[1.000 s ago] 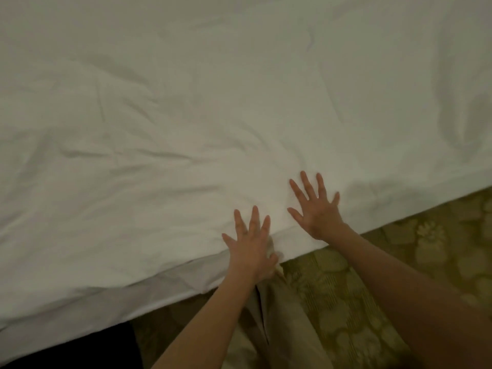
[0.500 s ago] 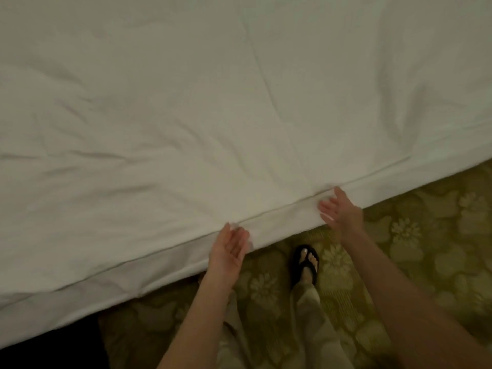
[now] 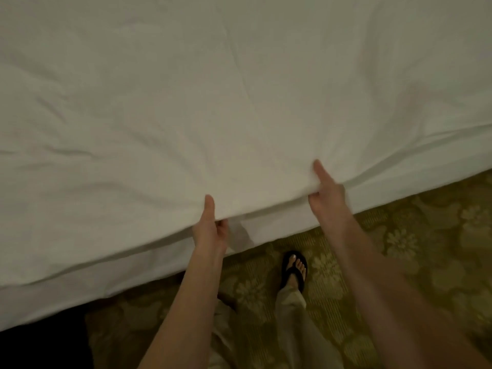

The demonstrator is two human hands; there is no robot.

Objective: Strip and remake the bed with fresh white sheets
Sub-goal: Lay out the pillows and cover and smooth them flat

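Note:
A white sheet (image 3: 213, 107) covers the whole bed top, creased and rumpled, with folds fanning out from where I hold it. My left hand (image 3: 210, 227) grips its near edge, thumb on top and fingers curled underneath. My right hand (image 3: 326, 194) grips the same edge further right, thumb on top and fingers tucked under the cloth. Between the two hands the edge is lifted and bunched. Below it a second white layer (image 3: 106, 278) runs along the bed's side.
A green-gold floral carpet (image 3: 412, 249) lies along the bed's near side. My foot in a black flip-flop (image 3: 294, 270) and a beige trouser leg stand close to the bed. A dark patch (image 3: 40, 344) fills the bottom left corner.
My hands were pressed flat on the sheet with fingers spread, then slid back to the edge. Now both grip the edge and lift it.

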